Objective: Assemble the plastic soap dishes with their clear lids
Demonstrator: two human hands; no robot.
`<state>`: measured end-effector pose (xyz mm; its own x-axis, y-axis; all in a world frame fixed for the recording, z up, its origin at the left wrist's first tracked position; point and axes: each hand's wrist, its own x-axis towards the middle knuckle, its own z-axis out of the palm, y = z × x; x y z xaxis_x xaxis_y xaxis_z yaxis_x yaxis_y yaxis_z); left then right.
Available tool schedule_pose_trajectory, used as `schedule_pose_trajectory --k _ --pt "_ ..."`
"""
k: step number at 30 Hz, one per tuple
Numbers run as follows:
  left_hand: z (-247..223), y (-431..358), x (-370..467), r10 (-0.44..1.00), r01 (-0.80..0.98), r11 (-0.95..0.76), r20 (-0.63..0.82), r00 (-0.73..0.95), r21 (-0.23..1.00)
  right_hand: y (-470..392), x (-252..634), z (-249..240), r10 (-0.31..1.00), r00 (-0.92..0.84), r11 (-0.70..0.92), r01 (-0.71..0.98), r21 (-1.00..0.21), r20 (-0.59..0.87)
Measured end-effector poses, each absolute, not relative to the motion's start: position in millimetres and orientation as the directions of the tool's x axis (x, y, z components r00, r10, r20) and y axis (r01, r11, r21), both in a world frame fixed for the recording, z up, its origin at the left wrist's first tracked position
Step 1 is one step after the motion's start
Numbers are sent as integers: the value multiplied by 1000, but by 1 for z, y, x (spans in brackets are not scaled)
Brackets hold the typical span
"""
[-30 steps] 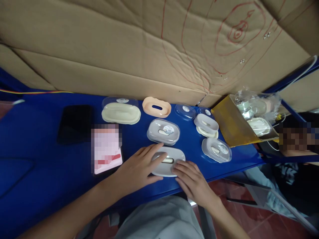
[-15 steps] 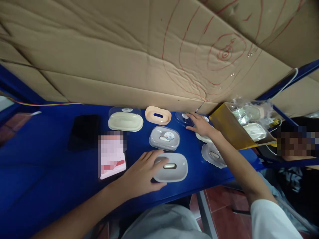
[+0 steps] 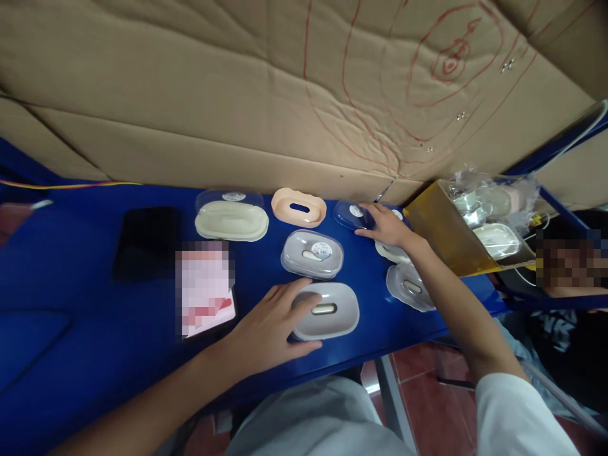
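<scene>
- Grey plastic, nearest me: the grey soap dish [image 3: 327, 310] lies close to the near edge of the blue table [image 3: 71, 297], slot up.
- My left hand [image 3: 266, 329] rests flat on its left end, grip released, fingers spread over the rim, thumb along the near side.
- Just beyond it sits a grey lidded dish [image 3: 312, 254], a narrow strip of bare table between the two.
- Left of my hand, a pink card [image 3: 205, 286] and a black phone [image 3: 145, 240]; open table runs on further left.
- My right hand [image 3: 387, 226] reaches far, fingertips touching the clear lid [image 3: 352, 214], fingers loosely extended, not clenched.
- My forearm crosses above another clear-lidded dish [image 3: 408, 286].
- A yellow box [image 3: 441, 240] stands just right of that hand; the cardboard wall [image 3: 237, 95] closes the far edge.
</scene>
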<state>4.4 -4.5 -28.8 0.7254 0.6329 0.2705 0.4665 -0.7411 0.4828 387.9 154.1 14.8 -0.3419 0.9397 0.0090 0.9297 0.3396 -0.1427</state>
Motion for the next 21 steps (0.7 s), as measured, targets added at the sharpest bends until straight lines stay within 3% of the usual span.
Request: schedule_pose_trajectory --k 9,15,21 --pt "-24 -5 7 602 496 -781 246 760 379 33 391 67 885 -278 369 908 -199 375" --pt "-26 -4 8 587 490 -795 248 771 358 -61 329 29 899 -283 403 835 -376 336" --pt "-29 -4 8 565 471 -810 248 787 350 -78 279 -14 907 -177 354 811 -465 381"
